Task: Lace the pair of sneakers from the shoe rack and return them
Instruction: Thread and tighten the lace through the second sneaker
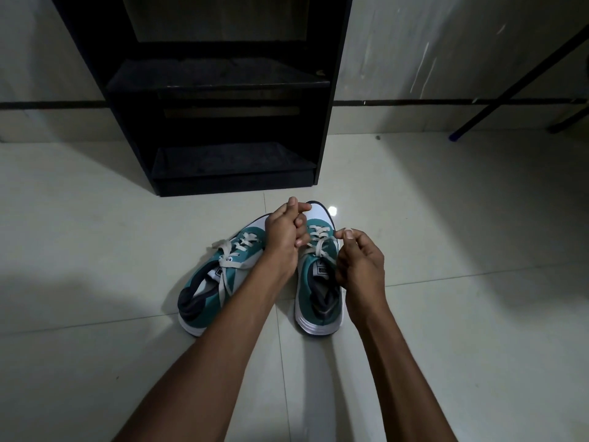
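Observation:
Two teal and white sneakers stand side by side on the floor tiles, toes pointing at the rack. The left sneaker (210, 282) has white laces crossed up its front, their loose ends trailing over the collar. Over the right sneaker (318, 282), my left hand (285, 231) is closed near the toe end, apparently on a lace end that its fingers hide. My right hand (358, 260) pinches the other end of the white lace (320, 242) between thumb and forefinger, pulled out to the right.
A black shoe rack (220, 81) with bare shelves stands against the wall just beyond the sneakers. Dark metal legs of some furniture (510, 87) slant down at the far right. Pale glossy floor tiles (446, 250) surround the shoes.

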